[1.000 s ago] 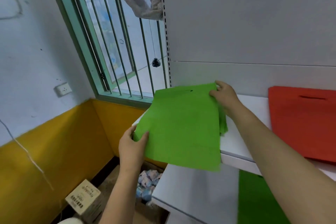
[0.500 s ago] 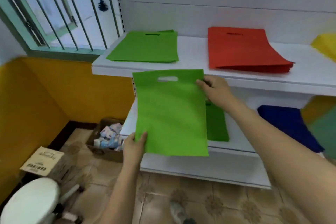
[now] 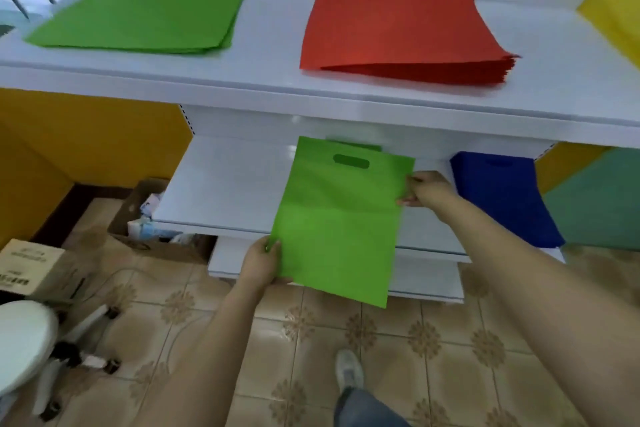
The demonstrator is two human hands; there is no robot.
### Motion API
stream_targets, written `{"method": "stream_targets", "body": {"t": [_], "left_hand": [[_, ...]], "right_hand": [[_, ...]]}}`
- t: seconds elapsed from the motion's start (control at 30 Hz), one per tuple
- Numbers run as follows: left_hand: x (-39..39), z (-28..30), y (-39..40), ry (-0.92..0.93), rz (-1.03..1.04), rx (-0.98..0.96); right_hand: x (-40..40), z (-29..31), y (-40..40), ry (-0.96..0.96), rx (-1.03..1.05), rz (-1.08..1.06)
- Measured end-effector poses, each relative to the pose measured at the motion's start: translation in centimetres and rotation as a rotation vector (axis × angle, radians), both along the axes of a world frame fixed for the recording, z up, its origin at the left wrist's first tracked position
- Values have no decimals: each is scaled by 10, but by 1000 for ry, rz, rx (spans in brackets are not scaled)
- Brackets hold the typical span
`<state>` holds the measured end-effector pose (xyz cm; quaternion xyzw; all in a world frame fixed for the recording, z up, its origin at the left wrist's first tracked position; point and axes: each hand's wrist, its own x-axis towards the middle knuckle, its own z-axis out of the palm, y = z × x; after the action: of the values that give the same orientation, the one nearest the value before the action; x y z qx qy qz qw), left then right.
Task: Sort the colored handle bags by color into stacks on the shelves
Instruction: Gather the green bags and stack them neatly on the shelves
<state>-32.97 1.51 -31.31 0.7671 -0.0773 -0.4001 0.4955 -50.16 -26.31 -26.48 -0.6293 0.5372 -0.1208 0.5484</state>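
Both hands grasp one light green handle bag (image 3: 341, 218), held flat with its cut-out handle slot away from the person. The left hand (image 3: 261, 262) pinches the bag's near left edge, thumb on top. The right hand (image 3: 424, 189) pinches the right edge farther up, fingers curled around it. The bag hangs over the front of the lower shelf (image 3: 225, 191), its near corner out past the shelf edge above the tiled floor (image 3: 415, 340). Under its far edge a darker green bag (image 3: 353, 145) shows on that shelf. Just right of the right hand lies a blue bag stack (image 3: 502, 198). On the upper shelf (image 3: 270, 45), beyond both hands, a green bag stack (image 3: 145, 7) lies beyond the left hand, a red bag stack (image 3: 398, 17) beyond the right hand, and a yellow bag (image 3: 616, 10) at the far right edge. Left of the left hand, a cardboard box (image 3: 152, 218) of small items sits on the floor. A shoe (image 3: 349, 371) shows near the person, between the forearms.
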Motion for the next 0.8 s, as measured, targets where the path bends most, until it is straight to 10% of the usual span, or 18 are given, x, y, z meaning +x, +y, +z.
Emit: {"method": "stream_targets", "body": {"t": [0.57,0.8], "left_hand": [[44,-144,-177,199,101,4],[67,-170,-219,73,82,-3]], "right_hand": [[76,-156,-154,5,96,7],[70,-187,-114,347,-30,290]]}}
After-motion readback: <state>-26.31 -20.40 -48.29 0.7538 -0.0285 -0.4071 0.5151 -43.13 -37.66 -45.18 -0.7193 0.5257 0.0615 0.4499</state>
